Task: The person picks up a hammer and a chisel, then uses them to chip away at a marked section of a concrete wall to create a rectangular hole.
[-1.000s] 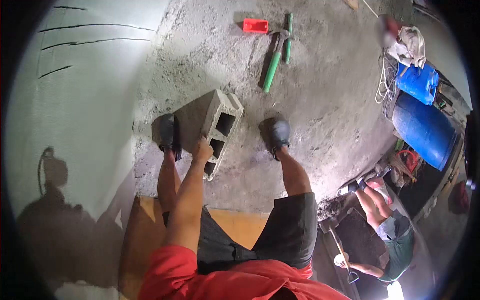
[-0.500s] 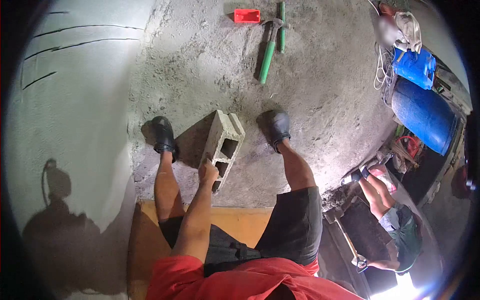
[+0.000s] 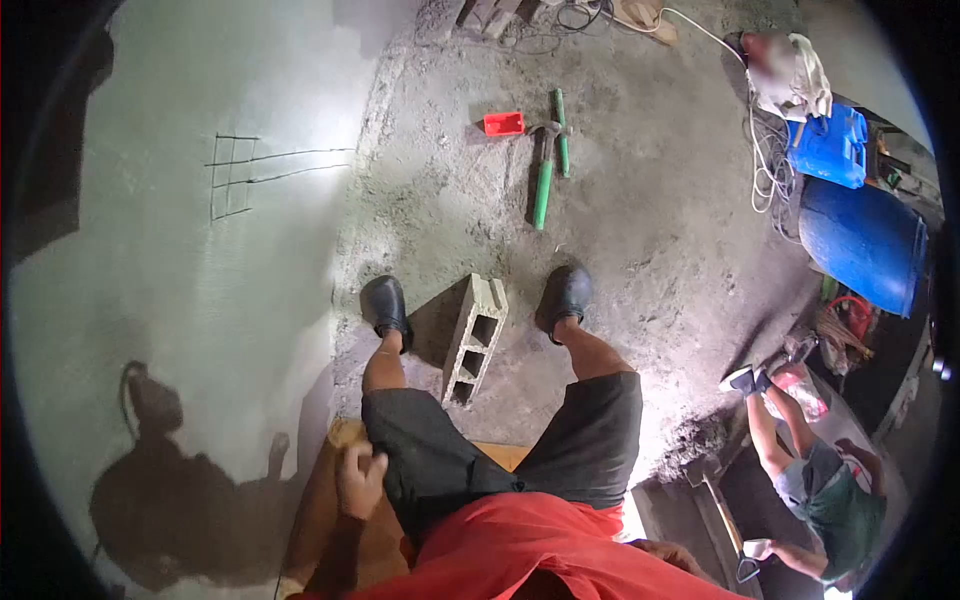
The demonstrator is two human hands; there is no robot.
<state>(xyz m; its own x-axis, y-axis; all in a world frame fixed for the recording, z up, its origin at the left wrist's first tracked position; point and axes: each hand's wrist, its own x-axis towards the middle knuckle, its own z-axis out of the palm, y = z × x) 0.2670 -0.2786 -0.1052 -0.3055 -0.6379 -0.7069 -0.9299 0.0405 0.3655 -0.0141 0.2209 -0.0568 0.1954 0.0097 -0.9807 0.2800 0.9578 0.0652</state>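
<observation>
My left hand (image 3: 360,484) is raised beside my left thigh, over an orange-brown board (image 3: 312,522); its fingers are loosely bent and apart, with nothing seen in them. Between my feet, a grey hollow concrete block (image 3: 462,335) rests on the rough floor, its openings showing, and no hand touches it. At the lower right, a bit of skin shows beside my red shirt, likely my right arm; the fingers there are hidden. Beyond my feet lie a hammer with a green handle (image 3: 542,195), a green rod (image 3: 562,135) and a small red box (image 3: 503,124).
A plastered wall (image 3: 200,300) with scratched lines stands at the left. On the right are a blue jerrycan (image 3: 832,148), a blue barrel (image 3: 860,245) and loose cables (image 3: 770,170). At the lower right another person (image 3: 835,500) holds a long-handled tool (image 3: 722,510).
My left hand has let go of the block and drawn back towards my left thigh. The view has shifted, showing more floor ahead. The block still lies between my feet.
</observation>
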